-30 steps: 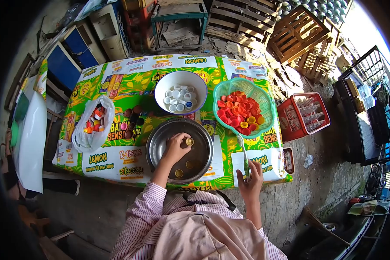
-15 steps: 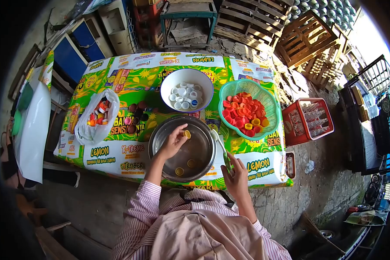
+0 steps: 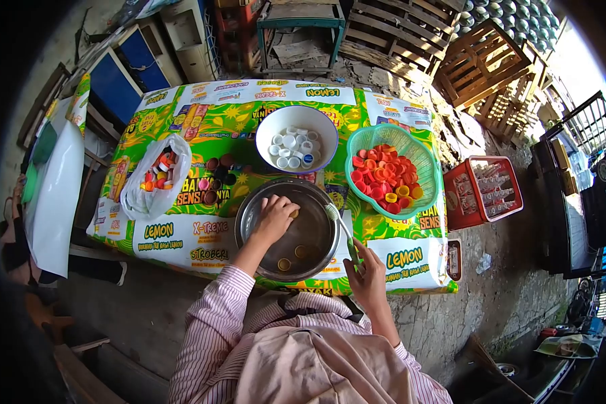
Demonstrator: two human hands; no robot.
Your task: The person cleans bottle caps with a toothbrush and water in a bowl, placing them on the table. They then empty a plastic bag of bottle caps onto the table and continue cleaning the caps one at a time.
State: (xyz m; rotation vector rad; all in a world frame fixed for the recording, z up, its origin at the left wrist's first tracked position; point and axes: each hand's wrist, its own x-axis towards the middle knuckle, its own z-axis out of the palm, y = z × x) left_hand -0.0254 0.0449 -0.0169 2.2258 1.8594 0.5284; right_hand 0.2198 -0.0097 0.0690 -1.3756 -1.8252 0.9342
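Observation:
My left hand point(image 3: 275, 219) is over the steel basin point(image 3: 241, 250), fingers curled down around a yellow bottle cap point(image 3: 294, 213). Two more yellowish caps, a lower one point(image 3: 284, 264) and one beside it point(image 3: 301, 251), lie on the basin floor, seemingly under shallow water. At the basin's right side, my right hand point(image 3: 367, 271) grips a brush point(image 3: 344, 226) with a whitish head and a partly green handle. Its bristle end rests near the basin's right rim. Behind the basin stands a white bowl point(image 3: 264, 128) holding white caps point(image 3: 291, 141).
A turquoise basket point(image 3: 424, 158) of red and yellow caps point(image 3: 384, 174) stands right. A plastic bag point(image 3: 138, 198) of mixed caps lies left, with dark caps point(image 3: 212, 182) beside it. A red crate point(image 3: 463, 212) stands past the table's right edge; wooden pallets point(image 3: 481, 64) are behind.
My left hand has lowered into the basin and turned, knuckles up, with the yellow cap still in its fingers. My right hand keeps its hold on the brush. The whole view has shifted slightly.

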